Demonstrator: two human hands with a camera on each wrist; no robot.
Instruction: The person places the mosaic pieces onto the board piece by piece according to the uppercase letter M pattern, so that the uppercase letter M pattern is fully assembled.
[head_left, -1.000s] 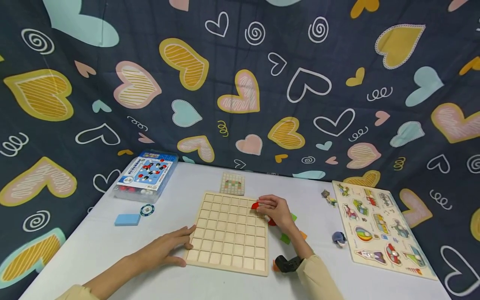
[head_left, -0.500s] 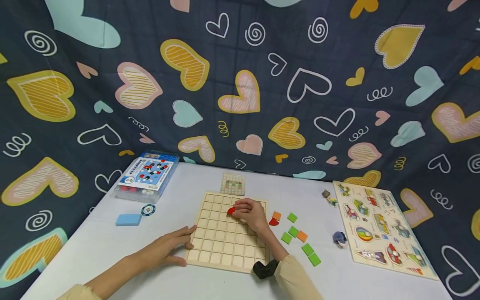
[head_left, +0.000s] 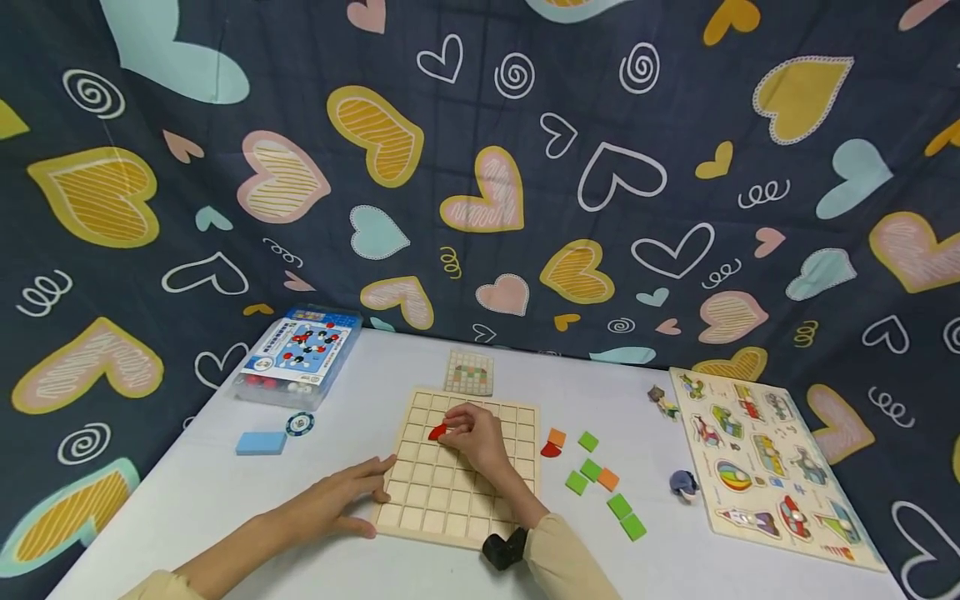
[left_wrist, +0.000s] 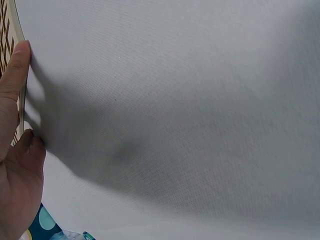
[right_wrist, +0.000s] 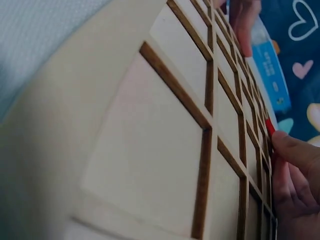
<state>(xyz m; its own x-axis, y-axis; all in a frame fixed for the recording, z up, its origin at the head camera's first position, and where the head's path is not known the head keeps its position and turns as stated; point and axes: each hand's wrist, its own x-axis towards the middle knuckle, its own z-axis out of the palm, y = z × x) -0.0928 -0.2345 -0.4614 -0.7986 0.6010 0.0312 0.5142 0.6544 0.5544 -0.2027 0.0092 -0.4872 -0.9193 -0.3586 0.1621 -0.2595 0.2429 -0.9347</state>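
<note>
White table point(head_left: 225, 492), heart-print cloth point(head_left: 480, 167) behind. Grid board point(head_left: 420, 508) taken as landmark. At its near left edge: left hand point(head_left: 337, 500), fingers straight, resting against it. On its upper cells: right hand point(head_left: 476, 437) pinching a red piece point(head_left: 437, 432). Right of it: loose green and orange tiles point(head_left: 600, 483). Beyond it: small pattern card point(head_left: 469, 372).

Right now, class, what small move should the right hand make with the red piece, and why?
Probably lower the red piece into the square beneath it: the right hand pinches it just over the wooden grid board, which the left hand steadies at its edge.
</note>
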